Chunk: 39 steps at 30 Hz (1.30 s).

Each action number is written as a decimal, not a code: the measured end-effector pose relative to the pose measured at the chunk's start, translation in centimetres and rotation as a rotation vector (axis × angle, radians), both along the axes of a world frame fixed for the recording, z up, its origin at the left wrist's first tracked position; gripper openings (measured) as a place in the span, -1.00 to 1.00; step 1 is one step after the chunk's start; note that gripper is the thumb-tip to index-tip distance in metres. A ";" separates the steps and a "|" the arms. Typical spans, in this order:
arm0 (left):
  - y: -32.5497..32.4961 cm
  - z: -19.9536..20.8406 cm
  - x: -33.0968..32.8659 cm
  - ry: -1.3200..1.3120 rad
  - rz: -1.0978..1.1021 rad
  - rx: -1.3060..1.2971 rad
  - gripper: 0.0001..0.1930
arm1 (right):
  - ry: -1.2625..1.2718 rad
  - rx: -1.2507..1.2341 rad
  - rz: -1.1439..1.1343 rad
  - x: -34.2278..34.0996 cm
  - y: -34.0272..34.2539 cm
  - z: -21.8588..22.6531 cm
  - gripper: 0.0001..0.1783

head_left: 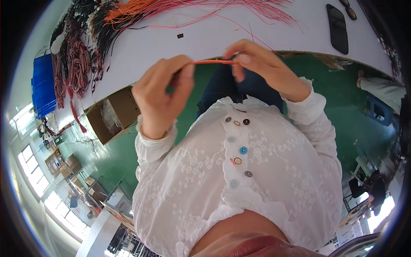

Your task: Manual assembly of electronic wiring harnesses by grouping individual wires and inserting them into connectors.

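Note:
A short orange-red wire is stretched almost level between my two hands, just off the near edge of the white table. My left hand is closed on its left end, thumb against the fingers, slightly blurred. At the right end, my right hand pinches the wire between thumb and fingers. Whatever is on the wire's ends is hidden by my fingertips. Beyond my hands, a small black connector lies on the table. Loose pink-red wires fan across the far side, beside a heap of orange wires.
Bundled red-and-black cables hang over the table's left side near a blue bin. Below stands an open cardboard box with clear plastic inside. A black phone lies at the far right. Another person's leg and a blue stool are at right.

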State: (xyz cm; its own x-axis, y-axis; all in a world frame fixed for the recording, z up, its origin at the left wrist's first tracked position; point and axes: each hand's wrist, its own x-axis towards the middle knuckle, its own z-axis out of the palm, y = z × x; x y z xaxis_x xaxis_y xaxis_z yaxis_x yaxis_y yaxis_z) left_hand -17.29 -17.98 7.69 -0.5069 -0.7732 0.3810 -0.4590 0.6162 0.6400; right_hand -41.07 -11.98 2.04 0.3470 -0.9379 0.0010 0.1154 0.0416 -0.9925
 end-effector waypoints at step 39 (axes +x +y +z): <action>0.8 -2.6 0.3 -0.093 -0.223 -0.115 -0.83 | 0.027 0.039 -0.090 0.4 1.1 2.1 -0.85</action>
